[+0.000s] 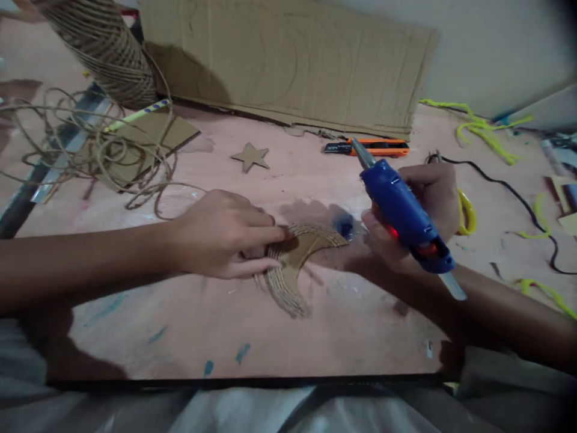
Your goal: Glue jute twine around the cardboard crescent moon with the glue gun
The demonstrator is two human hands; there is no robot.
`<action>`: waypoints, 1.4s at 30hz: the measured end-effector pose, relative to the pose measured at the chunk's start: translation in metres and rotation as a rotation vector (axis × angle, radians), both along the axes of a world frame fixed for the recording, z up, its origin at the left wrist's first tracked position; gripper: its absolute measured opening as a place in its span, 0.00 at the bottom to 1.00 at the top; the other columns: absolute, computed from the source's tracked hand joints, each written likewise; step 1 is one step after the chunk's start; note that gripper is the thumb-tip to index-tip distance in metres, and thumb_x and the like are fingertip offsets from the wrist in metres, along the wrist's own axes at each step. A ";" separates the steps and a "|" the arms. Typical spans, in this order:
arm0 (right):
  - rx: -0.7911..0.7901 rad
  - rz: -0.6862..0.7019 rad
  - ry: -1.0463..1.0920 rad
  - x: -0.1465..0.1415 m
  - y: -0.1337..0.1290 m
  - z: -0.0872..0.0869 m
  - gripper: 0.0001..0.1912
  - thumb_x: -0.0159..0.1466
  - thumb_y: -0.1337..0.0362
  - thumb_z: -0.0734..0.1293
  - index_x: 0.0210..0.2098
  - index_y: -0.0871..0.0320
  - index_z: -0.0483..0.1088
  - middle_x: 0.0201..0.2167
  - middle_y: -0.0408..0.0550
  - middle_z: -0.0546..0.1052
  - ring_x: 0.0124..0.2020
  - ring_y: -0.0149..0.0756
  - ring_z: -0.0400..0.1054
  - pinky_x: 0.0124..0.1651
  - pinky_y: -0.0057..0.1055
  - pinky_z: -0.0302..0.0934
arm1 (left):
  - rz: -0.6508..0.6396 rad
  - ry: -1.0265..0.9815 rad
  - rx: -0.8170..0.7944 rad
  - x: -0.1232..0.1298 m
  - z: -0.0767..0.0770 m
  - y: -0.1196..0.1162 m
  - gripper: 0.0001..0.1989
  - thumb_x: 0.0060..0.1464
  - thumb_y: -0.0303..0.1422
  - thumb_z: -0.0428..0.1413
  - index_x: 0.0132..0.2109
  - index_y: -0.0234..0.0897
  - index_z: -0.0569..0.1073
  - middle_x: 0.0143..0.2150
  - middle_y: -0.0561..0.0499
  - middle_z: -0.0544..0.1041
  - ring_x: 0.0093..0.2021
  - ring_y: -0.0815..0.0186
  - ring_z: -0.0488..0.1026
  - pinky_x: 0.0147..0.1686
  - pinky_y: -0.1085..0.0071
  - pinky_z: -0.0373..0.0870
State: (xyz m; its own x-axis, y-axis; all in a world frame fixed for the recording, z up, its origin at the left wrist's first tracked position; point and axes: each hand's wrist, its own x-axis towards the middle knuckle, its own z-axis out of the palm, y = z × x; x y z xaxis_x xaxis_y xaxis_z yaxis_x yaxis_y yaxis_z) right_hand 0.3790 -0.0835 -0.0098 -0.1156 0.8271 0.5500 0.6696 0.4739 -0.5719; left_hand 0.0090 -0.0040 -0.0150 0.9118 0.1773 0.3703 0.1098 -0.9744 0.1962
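Fingers of the left hand (220,234) pinched the ridged left rim of a cardboard crescent (295,255), probably light, stiff and best held there, mid-worktop (171,343), as the right hand (435,192) curled its fingers around a blue glue gun (401,204)

Pink work table (180,331) in dim light, a pale wall (491,48) at the back.
The table's dark front edge (247,382) runs on the near side of the left hand (220,234), with blue-green stains (242,353) on the pink top between the two. A dark blue patch (345,227) marks the surface just left of the right hand (436,189); the wall stands beyond that hand. Soft shadows (311,211) fall between the hands.
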 end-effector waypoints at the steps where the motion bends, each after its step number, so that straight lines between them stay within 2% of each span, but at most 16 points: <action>1: 0.017 0.009 0.051 -0.004 -0.005 -0.005 0.30 0.73 0.40 0.85 0.62 0.42 0.72 0.46 0.42 0.80 0.36 0.42 0.74 0.38 0.42 0.71 | 0.026 0.014 -0.001 0.001 0.001 0.003 0.23 0.94 0.49 0.53 0.66 0.41 0.88 0.48 0.47 0.93 0.39 0.61 0.86 0.40 0.61 0.68; 3: 0.073 0.042 0.098 -0.010 -0.010 -0.016 0.31 0.72 0.45 0.86 0.64 0.42 0.71 0.48 0.41 0.79 0.36 0.40 0.74 0.36 0.39 0.71 | 0.054 0.029 0.007 0.002 0.003 0.011 0.22 0.94 0.47 0.53 0.67 0.42 0.89 0.47 0.49 0.94 0.36 0.62 0.85 0.38 0.61 0.66; 5: 0.044 0.070 0.096 -0.015 -0.010 -0.023 0.28 0.73 0.53 0.85 0.65 0.43 0.73 0.51 0.44 0.81 0.41 0.42 0.77 0.39 0.39 0.76 | 0.053 0.024 0.042 0.003 0.004 0.017 0.22 0.94 0.44 0.53 0.67 0.41 0.89 0.49 0.48 0.95 0.35 0.62 0.85 0.36 0.60 0.66; 8: -0.001 0.091 0.092 -0.017 -0.007 -0.022 0.21 0.73 0.61 0.84 0.60 0.46 0.77 0.54 0.47 0.84 0.48 0.46 0.82 0.46 0.42 0.81 | 0.058 0.031 0.071 0.001 0.002 0.022 0.22 0.94 0.39 0.50 0.72 0.41 0.88 0.55 0.47 0.97 0.39 0.62 0.89 0.37 0.61 0.69; 11: -0.022 0.012 0.158 -0.015 -0.006 -0.017 0.11 0.76 0.60 0.85 0.53 0.46 0.84 0.48 0.46 0.88 0.47 0.46 0.86 0.49 0.44 0.83 | 0.089 0.070 0.057 -0.004 -0.003 0.023 0.25 0.94 0.38 0.47 0.78 0.45 0.85 0.56 0.48 0.97 0.44 0.62 0.92 0.37 0.61 0.70; 13: -0.025 -0.078 0.254 -0.013 -0.007 -0.016 0.07 0.78 0.58 0.85 0.46 0.47 0.86 0.39 0.43 0.86 0.37 0.43 0.83 0.48 0.45 0.84 | 0.102 0.093 0.019 -0.008 -0.006 0.023 0.27 0.93 0.45 0.46 0.81 0.49 0.82 0.59 0.46 0.97 0.48 0.59 0.94 0.39 0.59 0.71; 15: -0.009 -0.106 0.322 -0.013 -0.007 -0.017 0.14 0.79 0.55 0.85 0.38 0.49 0.85 0.30 0.41 0.80 0.28 0.39 0.76 0.46 0.46 0.84 | 0.112 0.112 -0.030 -0.012 -0.007 0.023 0.33 0.90 0.58 0.46 0.84 0.49 0.78 0.63 0.42 0.96 0.52 0.52 0.95 0.40 0.57 0.72; 16: 0.002 -0.091 0.331 -0.014 -0.008 -0.016 0.17 0.78 0.54 0.85 0.35 0.49 0.83 0.28 0.40 0.79 0.27 0.38 0.74 0.44 0.45 0.83 | 0.119 0.128 -0.043 -0.014 -0.007 0.023 0.38 0.88 0.65 0.46 0.85 0.49 0.76 0.64 0.41 0.96 0.54 0.50 0.95 0.40 0.56 0.72; 18: 0.026 -0.030 0.325 -0.016 -0.007 -0.014 0.16 0.75 0.57 0.87 0.34 0.50 0.82 0.31 0.43 0.80 0.30 0.38 0.76 0.41 0.40 0.81 | 0.139 0.162 -0.034 -0.016 -0.005 0.022 0.44 0.85 0.71 0.45 0.87 0.48 0.74 0.63 0.41 0.95 0.55 0.48 0.95 0.39 0.55 0.69; 21: 0.019 0.065 0.333 -0.021 -0.004 -0.009 0.14 0.65 0.67 0.89 0.39 0.50 0.82 0.37 0.43 0.81 0.33 0.36 0.75 0.33 0.33 0.71 | 0.146 0.196 -0.014 -0.015 -0.002 0.020 0.46 0.84 0.73 0.43 0.86 0.49 0.75 0.59 0.45 0.95 0.51 0.50 0.93 0.37 0.55 0.64; 23: -0.038 0.127 0.351 -0.024 -0.003 -0.007 0.18 0.61 0.71 0.89 0.41 0.50 0.80 0.33 0.40 0.79 0.29 0.33 0.71 0.28 0.31 0.63 | 0.139 0.218 -0.026 -0.014 0.000 0.018 0.46 0.82 0.73 0.45 0.84 0.48 0.76 0.55 0.45 0.95 0.44 0.50 0.91 0.35 0.54 0.61; 26: -0.111 0.179 0.386 -0.023 -0.003 -0.006 0.21 0.62 0.69 0.91 0.40 0.50 0.78 0.28 0.37 0.76 0.25 0.30 0.66 0.26 0.30 0.58 | 0.156 0.287 -0.047 -0.012 0.002 0.014 0.45 0.79 0.69 0.51 0.86 0.47 0.75 0.52 0.44 0.94 0.39 0.49 0.87 0.34 0.52 0.60; 29: -0.126 0.186 0.401 -0.022 -0.001 -0.004 0.21 0.61 0.67 0.91 0.39 0.50 0.77 0.28 0.36 0.75 0.25 0.29 0.67 0.27 0.29 0.58 | 0.184 0.352 -0.058 -0.010 0.004 0.007 0.51 0.76 0.71 0.54 0.90 0.46 0.70 0.54 0.41 0.93 0.41 0.48 0.88 0.34 0.54 0.60; 33: -0.124 0.156 0.370 -0.024 0.002 0.001 0.17 0.62 0.72 0.86 0.37 0.51 0.76 0.31 0.36 0.77 0.28 0.28 0.70 0.30 0.29 0.60 | 0.227 0.355 -0.001 -0.009 0.006 -0.003 0.59 0.74 0.83 0.48 0.89 0.44 0.72 0.56 0.37 0.92 0.44 0.45 0.90 0.33 0.54 0.58; 36: -0.159 0.142 0.367 -0.026 0.002 0.004 0.16 0.61 0.69 0.85 0.36 0.51 0.75 0.30 0.36 0.77 0.28 0.29 0.69 0.29 0.30 0.58 | 0.275 0.387 0.029 -0.007 0.008 -0.009 0.62 0.73 0.85 0.45 0.90 0.45 0.71 0.56 0.37 0.92 0.42 0.44 0.89 0.33 0.53 0.57; 42: -0.194 0.127 0.377 -0.027 0.000 0.002 0.15 0.63 0.67 0.83 0.35 0.49 0.74 0.26 0.36 0.74 0.25 0.32 0.67 0.28 0.32 0.58 | 0.384 0.521 -0.039 0.004 0.022 -0.020 0.61 0.70 0.86 0.48 0.89 0.50 0.71 0.57 0.39 0.90 0.43 0.44 0.89 0.35 0.55 0.61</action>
State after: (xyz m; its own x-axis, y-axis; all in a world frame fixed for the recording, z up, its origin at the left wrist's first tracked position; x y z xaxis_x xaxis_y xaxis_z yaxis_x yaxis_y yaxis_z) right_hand 0.3517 -0.0840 -0.0081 -0.0439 0.9113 0.4093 0.3404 0.3988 -0.8515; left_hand 0.0133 -0.0240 0.0072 0.8393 0.5310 -0.1167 0.5395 -0.8400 0.0577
